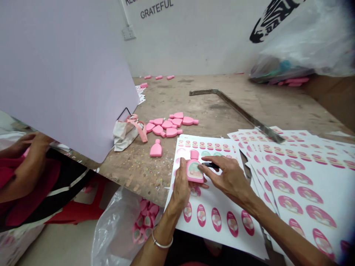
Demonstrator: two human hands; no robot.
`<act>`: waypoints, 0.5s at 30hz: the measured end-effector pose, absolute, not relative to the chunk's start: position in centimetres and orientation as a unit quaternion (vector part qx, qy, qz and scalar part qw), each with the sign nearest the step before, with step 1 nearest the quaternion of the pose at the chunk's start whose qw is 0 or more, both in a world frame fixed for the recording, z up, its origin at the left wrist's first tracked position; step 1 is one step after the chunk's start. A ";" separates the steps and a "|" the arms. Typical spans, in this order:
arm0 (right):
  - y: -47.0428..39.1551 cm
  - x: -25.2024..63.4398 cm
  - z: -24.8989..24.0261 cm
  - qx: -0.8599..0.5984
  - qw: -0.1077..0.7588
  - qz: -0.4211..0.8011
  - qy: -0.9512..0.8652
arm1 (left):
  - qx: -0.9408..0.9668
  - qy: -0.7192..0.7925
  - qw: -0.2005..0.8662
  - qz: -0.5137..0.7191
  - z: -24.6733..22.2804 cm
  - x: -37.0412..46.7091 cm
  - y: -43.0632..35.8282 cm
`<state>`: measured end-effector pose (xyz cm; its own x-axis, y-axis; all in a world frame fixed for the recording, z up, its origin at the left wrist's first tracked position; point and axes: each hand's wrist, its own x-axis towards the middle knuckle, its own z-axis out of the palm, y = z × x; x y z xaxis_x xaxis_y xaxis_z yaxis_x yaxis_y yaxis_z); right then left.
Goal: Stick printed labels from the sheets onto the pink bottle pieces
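Note:
My left hand [181, 186] is wrapped round a small pink toy bottle [196, 176], which stands upright in view with a green oval sticker on its front. Between the thumb and fingers of my right hand [229, 177] is a slim black tool [210, 164]; its tip is hidden, so its kind cannot be told. My right thumb and fingertip touch the sticker's right edge. Both hands are over a white sheet of stickers [219, 192], with pink ovals along its lower part and small labels along its top. Another pink bottle [156, 149] lies on the table to the left.
Several pink bottles [172, 125] lie beyond the sheet. More sticker sheets [299, 177] are spread at right, under the end of a bent metal bar [244, 112]. A cloth bag [126, 135] leans by a lilac panel [69, 74]. Below hangs a plastic bag [111, 225]. Another person's arm [33, 162] shows at left.

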<state>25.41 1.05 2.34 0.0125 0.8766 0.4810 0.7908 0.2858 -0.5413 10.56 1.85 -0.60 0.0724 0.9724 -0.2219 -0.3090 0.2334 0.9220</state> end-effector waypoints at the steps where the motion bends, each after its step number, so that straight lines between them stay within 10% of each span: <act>1: 1.0 25.6 2.5 -0.607 0.376 0.009 -0.700 | 0.357 0.455 0.644 0.501 -0.3 10.6 1.8; 15: 0.9 27.0 3.3 -0.600 0.456 0.189 -0.630 | 0.345 0.331 0.725 0.496 2.6 10.8 1.2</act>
<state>26.96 0.85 3.31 0.1347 0.9280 0.3475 0.5831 0.2093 -0.7850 10.78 1.16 2.64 0.2886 0.9475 -0.1376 -0.4907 0.2698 0.8285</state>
